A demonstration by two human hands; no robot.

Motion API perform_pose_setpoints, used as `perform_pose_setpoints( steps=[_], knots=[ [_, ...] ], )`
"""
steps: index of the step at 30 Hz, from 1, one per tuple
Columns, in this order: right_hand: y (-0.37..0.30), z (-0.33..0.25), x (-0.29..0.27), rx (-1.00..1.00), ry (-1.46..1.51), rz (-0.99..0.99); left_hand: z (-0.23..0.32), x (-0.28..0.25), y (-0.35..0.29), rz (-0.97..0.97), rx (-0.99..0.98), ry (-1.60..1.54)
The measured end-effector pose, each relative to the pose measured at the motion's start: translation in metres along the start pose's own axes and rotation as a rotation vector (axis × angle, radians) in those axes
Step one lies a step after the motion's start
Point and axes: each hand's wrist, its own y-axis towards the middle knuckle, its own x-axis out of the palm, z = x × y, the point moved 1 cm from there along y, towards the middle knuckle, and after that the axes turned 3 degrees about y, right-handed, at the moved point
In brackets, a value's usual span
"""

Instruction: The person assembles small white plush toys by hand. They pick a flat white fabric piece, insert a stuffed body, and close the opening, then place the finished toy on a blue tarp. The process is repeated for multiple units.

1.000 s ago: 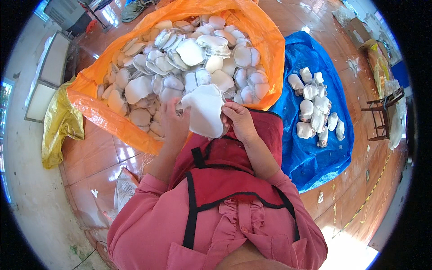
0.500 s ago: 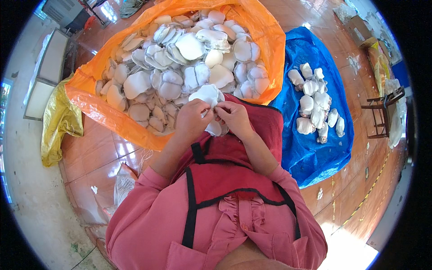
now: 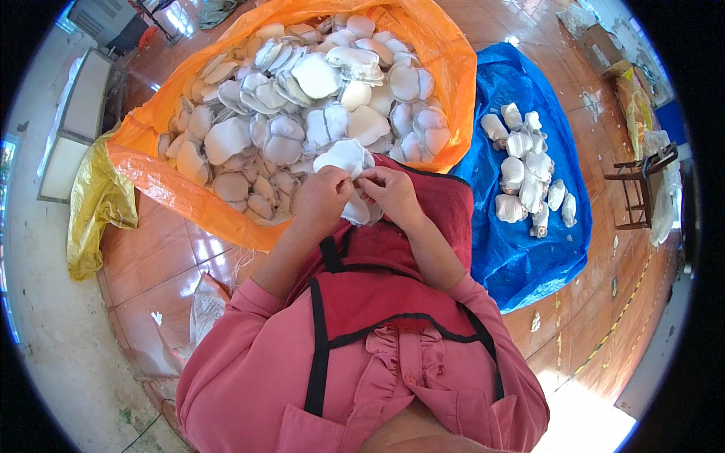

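Observation:
Over my lap, my left hand (image 3: 323, 199) and my right hand (image 3: 393, 196) meet at the fingertips on a white padded fabric piece (image 3: 343, 156). Both hands are closed in a pinch. The piece's rounded upper part sticks out beyond my fingers, and a lower white part (image 3: 356, 209) hangs between my wrists. What lies exactly between the fingertips is hidden. Just past my hands, a wide orange plastic sack (image 3: 168, 198) is spread around a heap of similar rounded white and greyish pads (image 3: 317, 75). A dark red apron (image 3: 445, 200) covers my lap.
To the right, a blue plastic sheet (image 3: 513, 272) bears several white rolled bundles (image 3: 536, 166). A yellow sack (image 3: 102, 208) lies at the left wall. Farther right are a small wooden stool (image 3: 634, 185) and a cardboard box (image 3: 600, 51). The floor is reddish tile.
My hands stay pinched on the white piece with barely any motion. The whole view has shifted slightly.

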Motion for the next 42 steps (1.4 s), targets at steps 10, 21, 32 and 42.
perform_pose_setpoints(
  steps=[10,21,32,42],
  knots=[
    [0.0,-0.002,0.005,0.127,0.052,0.014,-0.012,0.003,-0.003,-0.067,-0.217,-0.169],
    [0.001,0.003,0.003,0.027,-0.05,-0.006,-0.005,0.003,-0.005,-0.016,-0.136,-0.147],
    [0.0,0.001,0.008,0.102,0.142,0.02,-0.017,0.007,-0.006,-0.057,-0.292,-0.322],
    [0.0,0.006,0.005,0.074,0.168,-0.019,-0.017,0.007,-0.007,-0.111,-0.265,-0.297]
  ],
)
